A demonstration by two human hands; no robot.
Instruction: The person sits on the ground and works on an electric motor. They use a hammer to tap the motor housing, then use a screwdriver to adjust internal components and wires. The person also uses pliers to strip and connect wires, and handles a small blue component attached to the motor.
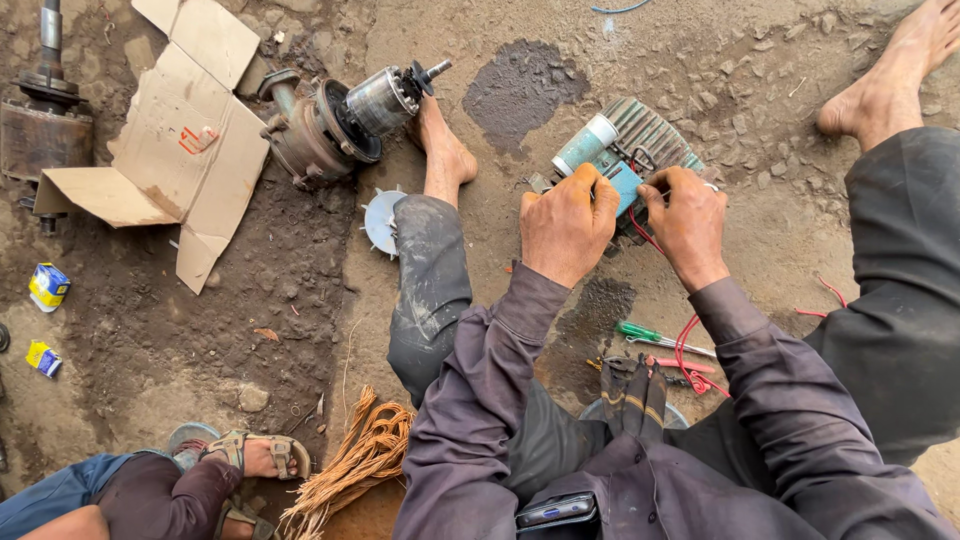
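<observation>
Just right of the frame's centre, a small green ribbed motor [640, 135] lies on the dirt ground [720, 70], a pale cylinder strapped along its top. The left hand [567, 222] rests on its near end with fingers curled downward; whatever they grip is hidden beneath the knuckles. The right hand [688, 222] sits beside it, thumb and fingers seemingly pinching a red wire [640, 232] at the motor's blue block, though the contact itself is covered.

Below the hands, a green-handled screwdriver [640, 333] and looped red leads lie partly behind the sleeves. At upper left, a larger dismantled motor [335, 120] rests beside torn cardboard [185, 150]. A bundle of copper wire [365, 455] runs off the bottom edge, near another person's sandalled foot [265, 455].
</observation>
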